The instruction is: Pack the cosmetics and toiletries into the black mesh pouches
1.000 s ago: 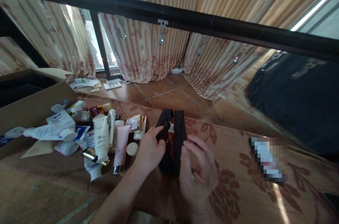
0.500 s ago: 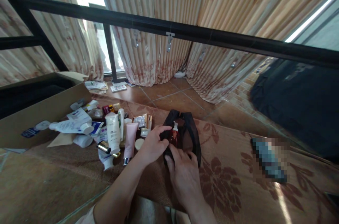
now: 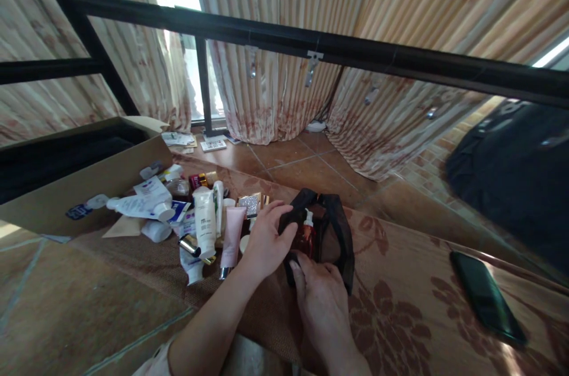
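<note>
A black mesh bag (image 3: 341,228) lies on the patterned cloth in front of me, its top open. Inside stands a red-brown pump bottle (image 3: 306,241) with a clear pump head. My left hand (image 3: 271,241) is at the bag's left side, thumb and fingers apart, with nothing held in it. My right hand (image 3: 320,296) grips the near edge of the bag, its fingers curled over the black fabric. Just left of my left hand lie a pink tube (image 3: 233,236) and a white tube (image 3: 205,222).
Several tubes, bottles and a glittery compact (image 3: 249,205) are heaped at left beside a cardboard box (image 3: 89,177). A phone (image 3: 486,296) lies on the cloth (image 3: 400,269) at right. A black metal rail (image 3: 275,38) crosses before the curtains.
My left hand has opened, its fingers drawing back from the bottle towards the bag's left side. My right hand stays at the near edge. The view has swung slightly left.
</note>
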Motion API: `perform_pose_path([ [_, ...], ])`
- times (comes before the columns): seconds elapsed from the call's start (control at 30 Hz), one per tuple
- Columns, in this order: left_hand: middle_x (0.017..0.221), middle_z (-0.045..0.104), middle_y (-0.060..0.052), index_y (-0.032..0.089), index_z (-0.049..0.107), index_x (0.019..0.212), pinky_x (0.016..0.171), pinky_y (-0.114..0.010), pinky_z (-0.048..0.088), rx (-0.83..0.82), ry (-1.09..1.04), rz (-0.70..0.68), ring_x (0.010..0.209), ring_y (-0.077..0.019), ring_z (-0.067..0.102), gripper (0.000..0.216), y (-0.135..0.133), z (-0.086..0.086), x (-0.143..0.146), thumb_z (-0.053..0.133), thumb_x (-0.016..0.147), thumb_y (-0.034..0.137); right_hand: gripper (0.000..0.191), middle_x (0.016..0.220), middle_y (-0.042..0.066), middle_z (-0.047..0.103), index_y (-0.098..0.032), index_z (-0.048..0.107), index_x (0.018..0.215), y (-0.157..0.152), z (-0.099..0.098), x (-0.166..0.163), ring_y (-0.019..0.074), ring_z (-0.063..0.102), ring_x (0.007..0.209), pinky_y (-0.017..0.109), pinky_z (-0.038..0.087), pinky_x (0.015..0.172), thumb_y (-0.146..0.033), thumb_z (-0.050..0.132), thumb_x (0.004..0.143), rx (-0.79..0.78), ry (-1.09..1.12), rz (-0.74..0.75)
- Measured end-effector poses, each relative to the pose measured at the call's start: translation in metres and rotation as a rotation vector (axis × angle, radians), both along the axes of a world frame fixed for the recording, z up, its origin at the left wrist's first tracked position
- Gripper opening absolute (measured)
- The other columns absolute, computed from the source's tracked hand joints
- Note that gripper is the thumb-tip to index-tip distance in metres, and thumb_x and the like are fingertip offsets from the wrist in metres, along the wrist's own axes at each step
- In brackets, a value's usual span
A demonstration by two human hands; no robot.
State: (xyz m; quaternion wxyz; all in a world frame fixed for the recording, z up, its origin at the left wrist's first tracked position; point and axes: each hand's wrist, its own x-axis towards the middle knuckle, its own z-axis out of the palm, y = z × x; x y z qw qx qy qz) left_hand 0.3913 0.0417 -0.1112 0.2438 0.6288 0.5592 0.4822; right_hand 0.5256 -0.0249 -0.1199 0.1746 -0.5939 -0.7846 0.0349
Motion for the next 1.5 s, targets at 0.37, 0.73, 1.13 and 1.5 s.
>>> perform_pose_path([
  [0.37, 0.098, 0.070, -0.007, 0.018, 0.067, 0.103, 0.088, -0.036, 0.049, -0.113, 0.231, 0.158, 0.095, -0.0218, 0.064, 0.025, 0.016, -0.004, -0.053, 0.055, 0.082, 0.020, 0.030, 0.082, 0.000, 0.076, -0.026, 0.069, 0.107, 0.003, -0.008, 0.003, 0.0169, 0.066, 0.067, 0.028, 0.040, 0.069, -0.027, 0.041, 0.098, 0.049, 0.037, -0.014],
  [0.73, 0.109, 0.066, -0.014, 0.012, 0.063, 0.107, 0.096, -0.041, 0.044, -0.088, 0.335, 0.084, 0.105, -0.0261, 0.059, 0.027, 0.015, -0.009, -0.035, 0.056, 0.081, 0.016, 0.035, 0.081, 0.003, 0.075, -0.025, 0.069, 0.109, 0.006, -0.019, 0.008, 0.0187, 0.065, 0.069, 0.030, 0.043, 0.068, -0.033, 0.037, 0.099, 0.080, 0.024, -0.016],
  [1.13, 0.124, 0.059, -0.017, 0.013, 0.058, 0.121, 0.094, -0.048, 0.043, -0.227, 0.643, 0.595, 0.112, -0.0355, 0.054, 0.043, 0.012, 0.011, -0.085, 0.054, 0.082, 0.029, 0.033, 0.083, 0.004, 0.075, -0.025, 0.069, 0.110, 0.006, -0.020, 0.008, 0.0203, 0.065, 0.072, 0.031, 0.045, 0.071, -0.033, 0.039, 0.098, 0.067, 0.019, -0.023],
  [1.5, 0.138, 0.040, -0.021, 0.015, 0.051, 0.128, 0.097, -0.047, 0.043, -0.335, 0.673, 0.555, 0.120, -0.0353, 0.049, 0.050, 0.010, -0.003, -0.095, 0.054, 0.078, 0.014, 0.041, 0.078, 0.005, 0.074, -0.024, 0.070, 0.107, 0.006, -0.018, 0.007, 0.0202, 0.065, 0.070, 0.031, 0.046, 0.067, -0.037, 0.032, 0.099, 0.092, -0.008, -0.035],
])
